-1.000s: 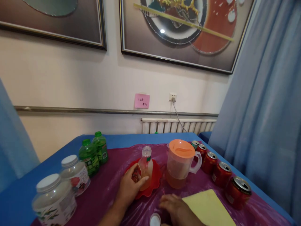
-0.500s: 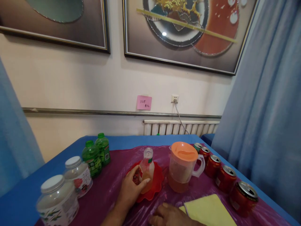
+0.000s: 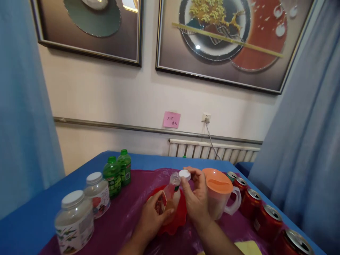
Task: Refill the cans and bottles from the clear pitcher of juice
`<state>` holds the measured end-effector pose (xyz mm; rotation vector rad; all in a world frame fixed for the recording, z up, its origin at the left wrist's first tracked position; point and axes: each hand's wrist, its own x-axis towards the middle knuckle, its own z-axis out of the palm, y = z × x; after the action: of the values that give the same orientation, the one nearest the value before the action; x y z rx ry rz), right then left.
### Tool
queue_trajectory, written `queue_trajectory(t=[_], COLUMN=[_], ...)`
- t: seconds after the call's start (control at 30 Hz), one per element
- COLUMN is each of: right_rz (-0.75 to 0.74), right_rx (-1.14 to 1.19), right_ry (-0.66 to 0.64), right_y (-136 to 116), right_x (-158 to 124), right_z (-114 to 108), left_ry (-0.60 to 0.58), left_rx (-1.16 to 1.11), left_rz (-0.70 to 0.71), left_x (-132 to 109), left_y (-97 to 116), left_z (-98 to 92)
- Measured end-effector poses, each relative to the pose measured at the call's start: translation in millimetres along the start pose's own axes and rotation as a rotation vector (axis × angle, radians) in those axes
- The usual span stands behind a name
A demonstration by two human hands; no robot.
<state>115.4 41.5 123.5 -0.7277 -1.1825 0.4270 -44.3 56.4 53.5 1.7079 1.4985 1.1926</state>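
My left hand (image 3: 151, 219) is wrapped round a small clear bottle (image 3: 170, 196) of pale orange drink, which tilts to the right over a red dish (image 3: 179, 221). My right hand (image 3: 195, 198) pinches a white cap (image 3: 184, 174) right beside the bottle's open mouth. Just to the right of that hand stands a clear jug (image 3: 221, 202) with an orange lid, partly hidden by it.
Two white-lidded jars (image 3: 75, 221) and two green bottles (image 3: 117, 173) stand at the left on the blue table (image 3: 32, 226). Several red cans (image 3: 268, 221) line the right edge. A purple plastic sheet (image 3: 124, 212) covers the middle. A yellow cloth corner (image 3: 248, 248) shows at the bottom.
My right hand rose from the table by the yellow cloth, carrying the white cap up to the bottle's mouth. The bottle now tilts right. The view shifted left.
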Motion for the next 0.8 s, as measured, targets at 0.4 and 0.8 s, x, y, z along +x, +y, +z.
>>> queue_trajectory(t=[0.4, 0.8], right_rz=[0.227, 0.245], right_rx=[0.066, 0.203], right_ry=[-0.031, -0.009], right_y=[35.2, 38.5], right_x=[-2.9, -10.0], right_z=[3.0, 6.6], left_ry=[0.013, -0.018], left_rx=[-0.031, -0.042], left_rz=[0.094, 0.121], left_x=[-3.4, -8.4], left_y=[-14.8, -1.4], left_z=[4.3, -2.6])
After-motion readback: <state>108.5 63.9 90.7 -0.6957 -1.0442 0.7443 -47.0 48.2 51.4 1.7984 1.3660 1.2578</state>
